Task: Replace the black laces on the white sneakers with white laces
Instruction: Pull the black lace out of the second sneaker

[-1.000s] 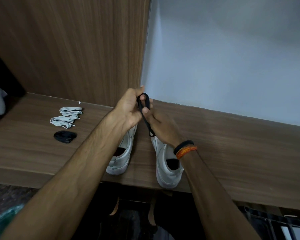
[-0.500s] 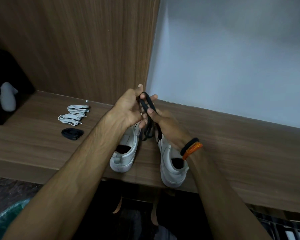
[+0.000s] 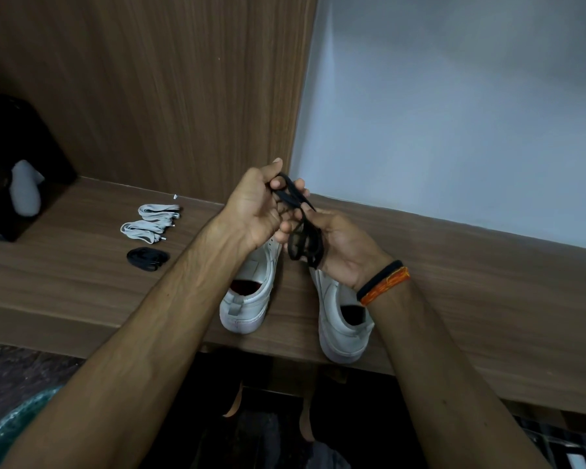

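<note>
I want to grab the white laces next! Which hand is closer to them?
Left. The left hand is just right of the white laces, gripping the black lace. The right hand is farther right, gripping it too.

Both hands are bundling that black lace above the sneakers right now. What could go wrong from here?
1. The black lace hangs in loose loops between the left hand and right hand; a loop could slip out and the bundle unravel or tangle.
2. The right sneaker has its heel past the shelf edge; a bump from a forearm might knock it off.
3. The white laces lie close beside the other black bundle; dropping this one there carelessly could scatter them.
</note>
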